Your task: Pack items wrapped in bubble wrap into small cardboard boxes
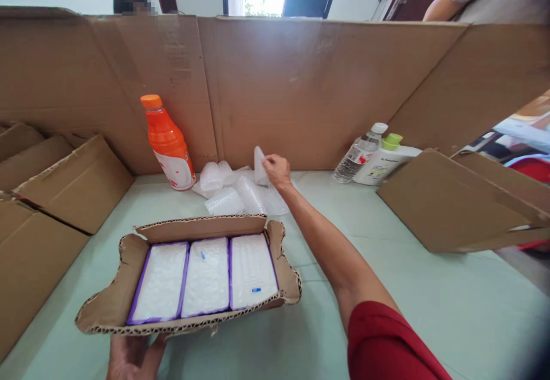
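My right hand reaches out to the far side of the table, its fingers pinched on a translucent piece of bubble wrap held upright. Below it lies a loose pile of bubble wrap, some of it rolled. At the near left, my left hand grips the near side of an open cardboard box; part of its fingers is hidden beneath the box. Three white packs with purple edges sit side by side inside, two with a small blue mark on top.
A tall cardboard wall runs along the back. An orange bottle stands left of the pile. On the right are a clear water bottle, a white bottle with green cap and a cardboard box. More cardboard boxes line the left.
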The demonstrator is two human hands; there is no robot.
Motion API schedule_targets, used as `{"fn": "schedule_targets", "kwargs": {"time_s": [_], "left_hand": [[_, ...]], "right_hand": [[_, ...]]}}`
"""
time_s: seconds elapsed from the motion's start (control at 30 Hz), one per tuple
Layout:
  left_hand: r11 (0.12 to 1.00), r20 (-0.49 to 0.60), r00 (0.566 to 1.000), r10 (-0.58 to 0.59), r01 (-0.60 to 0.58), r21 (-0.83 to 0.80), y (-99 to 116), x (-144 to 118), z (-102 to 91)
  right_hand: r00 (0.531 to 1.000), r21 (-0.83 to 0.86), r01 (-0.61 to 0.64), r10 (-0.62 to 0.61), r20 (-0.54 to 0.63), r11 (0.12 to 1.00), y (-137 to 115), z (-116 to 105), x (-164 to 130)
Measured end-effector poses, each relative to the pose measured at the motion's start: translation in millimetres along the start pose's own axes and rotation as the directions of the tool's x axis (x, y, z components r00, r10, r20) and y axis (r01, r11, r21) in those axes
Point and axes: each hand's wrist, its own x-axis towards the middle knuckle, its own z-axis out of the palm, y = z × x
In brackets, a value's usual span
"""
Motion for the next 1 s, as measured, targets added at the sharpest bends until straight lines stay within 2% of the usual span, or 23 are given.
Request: {"fn": "schedule_targets", "kwargs": {"time_s": [0.1,0.17,0.2,0.27,0.33,0.4,0.47,0.57,0.7,0.77,0.87,1.0], "left_hand": [[0.994,0.099,0.994,0.053,-0.043,-0.101,-1.2,5.1,-1.3],[0.988,0.130,0.988,0.082,-0.064,-0.138,-3.1,10.1,-3.1],[0.986,0.133,0.987,0.089,-0.069,-0.149,-3.5,12.3,-4.1],[0.982,0.131,0.986,0.100,-0.076,-0.175,-2.1,15.1,-5.8],[0.974,0.117,0.987,0.110,-0.084,-0.210,1.5,15.5,-7.1],[0.966,0.110,0.987,0.120,-0.090,-0.241,6.1,14.1,-8.0],[0.967,0.112,0.987,0.118,-0.089,-0.240,11.6,11.8,-9.1],[0.975,0.137,0.982,0.133,-0.104,-0.197,22.1,9.0,-12.0],[0.980,0.212,0.959,0.190,-0.172,-0.102,38.4,11.2,-14.8],[0.979,0.247,0.948,0.202,-0.192,-0.063,45.1,16.5,-12.2],[0.966,0.274,0.926,0.258,-0.251,-0.060,53.8,32.0,2.9],[0.948,0.280,0.906,0.317,-0.303,-0.092,66.1,64.3,42.4]], "right_hand": [[0.979,0.025,0.131,-0.125,-0.163,0.991,20.2,-49.2,-45.6],[0.900,0.018,0.312,-0.289,-0.325,0.950,41.5,-77.5,-94.9],[0.879,-0.035,0.340,-0.331,-0.343,0.940,53.4,-87.9,-123.3],[0.884,-0.128,0.350,-0.372,-0.282,0.928,75.7,-100.0,-182.7],[0.904,-0.166,0.376,-0.400,-0.149,0.912,90.6,-102.7,-238.6],[0.904,-0.141,0.418,-0.426,-0.026,0.897,94.2,-99.9,-283.2],[0.902,-0.078,0.432,-0.431,0.031,0.899,86.7,-94.3,-311.7],[0.918,0.048,0.384,-0.386,0.086,0.922,63.0,-82.8,-325.7],[0.910,0.222,0.248,-0.305,0.282,0.943,32.4,-61.5,-314.5],[0.904,0.271,0.188,-0.274,0.329,0.944,22.9,-50.3,-304.2],[0.925,0.256,0.134,-0.214,0.314,0.957,12.7,-36.8,-282.8],[0.942,0.160,0.095,-0.141,0.304,0.983,1.8,-29.3,-244.7]]}}
